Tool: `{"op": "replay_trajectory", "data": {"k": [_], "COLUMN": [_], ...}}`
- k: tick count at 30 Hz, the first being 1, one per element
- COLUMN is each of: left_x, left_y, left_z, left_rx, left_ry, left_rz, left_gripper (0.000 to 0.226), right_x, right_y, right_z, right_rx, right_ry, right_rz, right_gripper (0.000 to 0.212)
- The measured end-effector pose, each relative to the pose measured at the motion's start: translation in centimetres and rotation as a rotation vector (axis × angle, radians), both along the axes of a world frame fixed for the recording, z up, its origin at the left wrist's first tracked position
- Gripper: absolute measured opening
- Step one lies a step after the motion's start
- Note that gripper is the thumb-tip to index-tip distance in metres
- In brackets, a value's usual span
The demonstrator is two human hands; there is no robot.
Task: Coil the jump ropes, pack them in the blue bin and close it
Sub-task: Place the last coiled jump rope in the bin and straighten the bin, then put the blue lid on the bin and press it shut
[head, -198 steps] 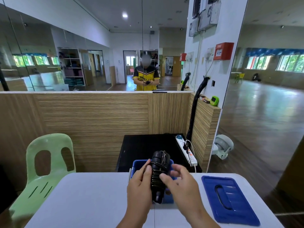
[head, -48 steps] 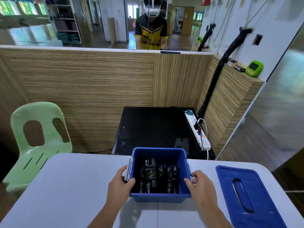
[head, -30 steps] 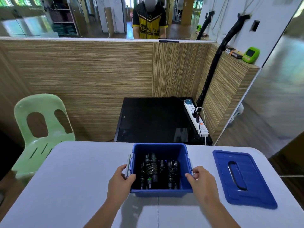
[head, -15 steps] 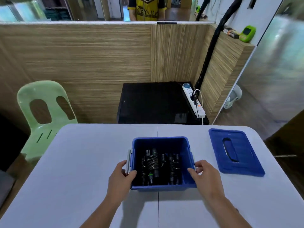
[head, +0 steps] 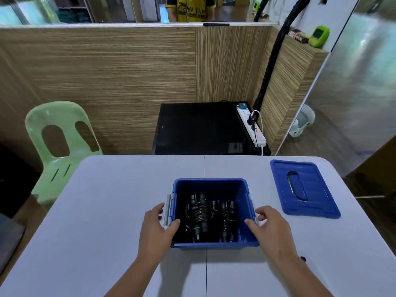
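Blue plastic bin point(head: 214, 245) stands open at the front middle of the white table point(head: 107, 211). Coiled black jump ropes point(head: 200, 213) lie side by side on its floor in at least two bundles, cord wound round the handles. The left hand point(head: 156, 228) grips the bin's left wall, thumb hooked over the rim to the inside and fingers down the outside beside the grey latch point(head: 168, 210). The right hand point(head: 272, 228) mirrors this on the right wall, thumb inside and fingers curled outside. Judgement: the two-sided hold steadies or squares the bin ahead of closing. The blue lid point(head: 317, 202) lies flat on the table to the right, well apart from the bin and handle recess upward, on the right hand's side. Packing appears complete; closing is not yet done. The next step calls for one hand to let go, fetch the lid, seat it on the rim and fasten the latches. No rope shows above the rim to foul the lid.
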State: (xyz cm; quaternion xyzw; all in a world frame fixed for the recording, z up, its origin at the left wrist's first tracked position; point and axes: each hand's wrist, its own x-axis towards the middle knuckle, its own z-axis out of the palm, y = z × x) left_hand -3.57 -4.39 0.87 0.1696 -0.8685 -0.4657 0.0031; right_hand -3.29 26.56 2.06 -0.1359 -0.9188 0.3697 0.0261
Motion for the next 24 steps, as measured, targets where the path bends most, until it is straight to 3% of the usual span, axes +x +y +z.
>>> {"op": "replay_trajectory", "data": {"k": [3,7,14,24], "left_x": [-1.5,-4.5,-10.7,-17.8], "left_y": [0.6,2.9,9.8,22.7], "left_z": [2.0,4.7,6.8,4.2], "left_rx": [-0.130,-0.154,-0.222,-0.432], "left_ry": [0.089,0.178,0.219,0.164], "left_rz": [-0.057,-0.193,-0.456,-0.851], "left_gripper": [0.067,0.061,0.059,0.056], "right_x": [-0.9,-2.5,-4.7,-6.4], "right_y": [0.2,1.0,4.9,13.4], "right_z": [0.6,1.7,2.4,0.1], "right_rx": [0.005,-0.060,-0.078,-0.098], "right_ry": [0.003,0.031,0.083,-0.013], "right_rz": [0.013,-0.034,-0.131,-0.354], "right_gripper": [0.041,0.044,0.048,0.042]}}
